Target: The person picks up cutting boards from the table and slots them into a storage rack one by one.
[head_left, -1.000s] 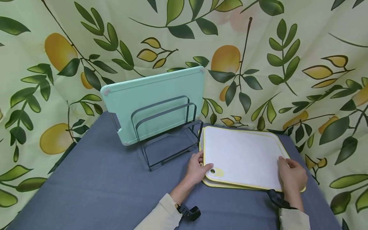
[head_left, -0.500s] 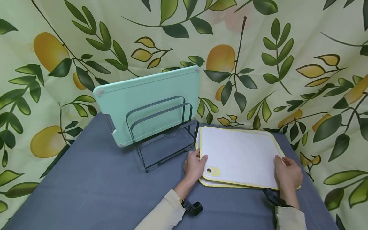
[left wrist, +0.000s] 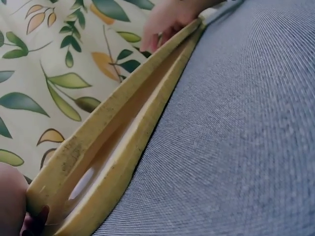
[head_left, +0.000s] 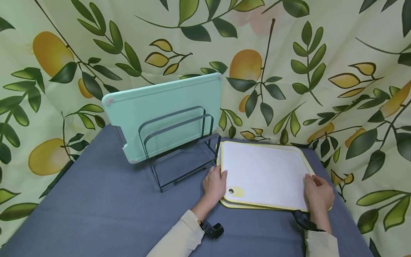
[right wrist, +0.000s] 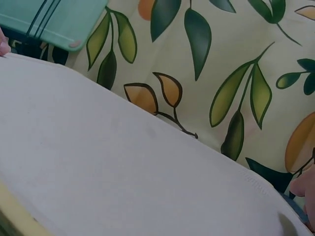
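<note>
Two white cutting boards with yellow rims lie stacked at the right of the table. My left hand [head_left: 214,184] grips the left edge of the upper cutting board [head_left: 266,175], thumb at the rim and fingers beneath. On the opposite edge, my right hand [head_left: 319,192] pinches the same board. In the left wrist view, a narrow gap separates the upper board's rim [left wrist: 101,120] from the lower cutting board [left wrist: 115,184]. The fingers under the boards are mostly hidden. The upper board's white face [right wrist: 123,157] fills much of the right wrist view.
A dark wire rack [head_left: 189,174] stands left of the boards, close to their left edge. A mint-green cutting board [head_left: 167,96] leans upright in its rear slot. Blue-grey cloth [head_left: 96,200] covers the table, and a leaf-patterned curtain [head_left: 192,32] hangs behind it.
My left thumb has drawn back from the board's face to its left rim. The whole scene has shifted slightly left with the head camera. Rack and mint-green board stay put.
</note>
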Tool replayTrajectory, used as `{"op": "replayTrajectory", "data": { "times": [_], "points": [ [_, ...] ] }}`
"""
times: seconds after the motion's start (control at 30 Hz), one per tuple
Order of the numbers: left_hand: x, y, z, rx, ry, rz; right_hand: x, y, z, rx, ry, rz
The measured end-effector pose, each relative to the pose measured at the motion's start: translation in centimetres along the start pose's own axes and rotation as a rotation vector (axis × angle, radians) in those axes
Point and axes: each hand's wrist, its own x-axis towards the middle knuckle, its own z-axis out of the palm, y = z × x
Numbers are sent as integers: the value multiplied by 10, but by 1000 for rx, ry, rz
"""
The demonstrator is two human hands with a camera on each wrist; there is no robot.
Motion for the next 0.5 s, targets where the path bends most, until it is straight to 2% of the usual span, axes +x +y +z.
{"op": "replayTrajectory", "data": {
  "times": [0.33, 0.5],
  "points": [
    [3, -4, -2, -64, -19, 7, 3, 1, -5, -48, -39, -41],
    [2, -5, -2, -90, -4, 1, 4, 0, -9, -62, -97, -22]
  ]
}}
